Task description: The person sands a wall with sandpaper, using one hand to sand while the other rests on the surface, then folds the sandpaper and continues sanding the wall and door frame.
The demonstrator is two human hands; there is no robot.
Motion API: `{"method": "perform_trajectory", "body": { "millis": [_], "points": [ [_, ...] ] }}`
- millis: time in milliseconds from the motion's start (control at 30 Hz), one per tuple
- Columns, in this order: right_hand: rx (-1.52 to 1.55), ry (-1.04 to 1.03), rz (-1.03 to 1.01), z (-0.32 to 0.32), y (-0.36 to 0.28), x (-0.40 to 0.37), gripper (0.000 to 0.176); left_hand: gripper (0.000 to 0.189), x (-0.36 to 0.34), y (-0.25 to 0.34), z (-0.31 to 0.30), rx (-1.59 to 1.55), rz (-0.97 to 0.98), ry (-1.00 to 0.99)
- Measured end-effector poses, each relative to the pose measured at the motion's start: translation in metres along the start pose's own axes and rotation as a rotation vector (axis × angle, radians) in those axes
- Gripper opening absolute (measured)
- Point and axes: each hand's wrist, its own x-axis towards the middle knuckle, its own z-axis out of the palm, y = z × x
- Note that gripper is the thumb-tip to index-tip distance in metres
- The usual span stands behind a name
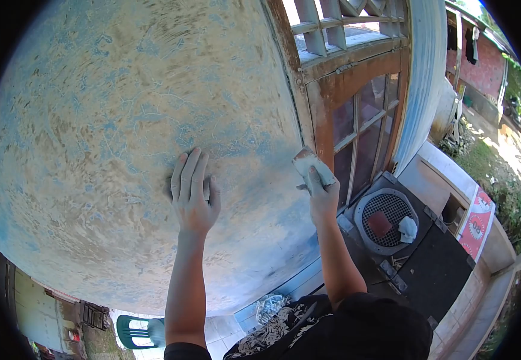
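My left hand (193,192) lies against the wall (134,120), its fingers stretched upward and the thumb out to the right. The wall is patchy, with beige filler over worn blue paint. Near the wall's right edge, by the window frame, my right hand (323,195) grips a folded piece of sandpaper (313,163). It is pale with dust and reddish-brown at one corner. My right thumb presses on its face, while the other fingers are mostly hidden behind it.
A brown wooden window (362,120) with glass panes adjoins the wall. Below it stands a black speaker box (431,270) with a round grille, bearing a reddish-brown piece (379,224) and a crumpled white cloth (408,229). A green plastic chair (129,332) is at lower left.
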Motion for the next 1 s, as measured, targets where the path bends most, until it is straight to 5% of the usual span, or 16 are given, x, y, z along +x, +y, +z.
{"method": "perform_trajectory", "body": {
  "millis": [133,200,333,433,567,1000],
  "points": [
    [-0.271,0.068,-0.127,-0.004,0.012,0.015,0.027,0.042,-0.015,-0.001,0.013,0.212,0.098,0.017],
    [-0.41,0.182,-0.513,0.014,0.025,0.018,0.027,0.038,-0.016,0.004,0.018,0.269,0.047,0.062],
    [-0.553,-0.02,-0.639,0.065,0.031,-0.006,0.047,0.036,-0.017,0.006,0.019,0.283,0.015,0.087],
    [-0.759,0.023,-0.753,0.071,0.047,-0.012,0.055,0.035,-0.019,0.005,0.019,0.275,0.019,0.084],
    [-0.756,0.165,-0.788,0.058,0.048,0.004,0.057,0.035,-0.021,0.005,0.022,0.289,0.016,0.099],
    [-0.712,0.059,-0.749,0.087,0.042,-0.015,0.052,0.032,-0.023,0.007,0.025,0.233,0.002,0.124]
  ]
}}
